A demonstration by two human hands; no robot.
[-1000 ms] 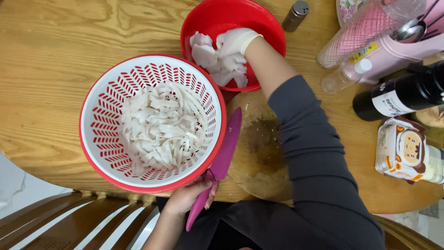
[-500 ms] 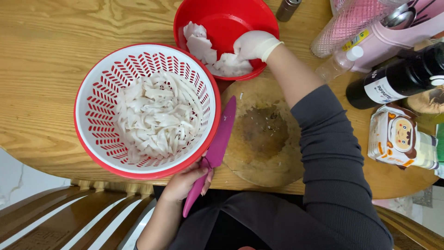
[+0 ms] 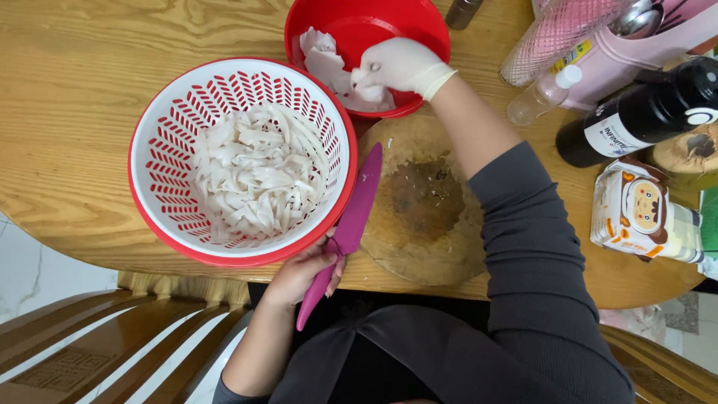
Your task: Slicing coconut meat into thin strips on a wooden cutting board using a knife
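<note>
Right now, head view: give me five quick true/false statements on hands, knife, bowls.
1. The right hand wears a white glove and is in the red bowl. True.
2. The left hand holds a green knife. False: the knife is magenta.
3. The colander holds white cut strips. True.
4. The knife blade rests inside the colander. False: it lies along the round wooden board, beside the colander.
5. The left hand is gloved. False: it is bare.

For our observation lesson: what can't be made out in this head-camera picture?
Head view: the gloved right hand hides whether its fingers grip the white pieces in the red bowl.
The left hand covers part of the pink knife handle.
Top edge crops the red bowl.
</note>
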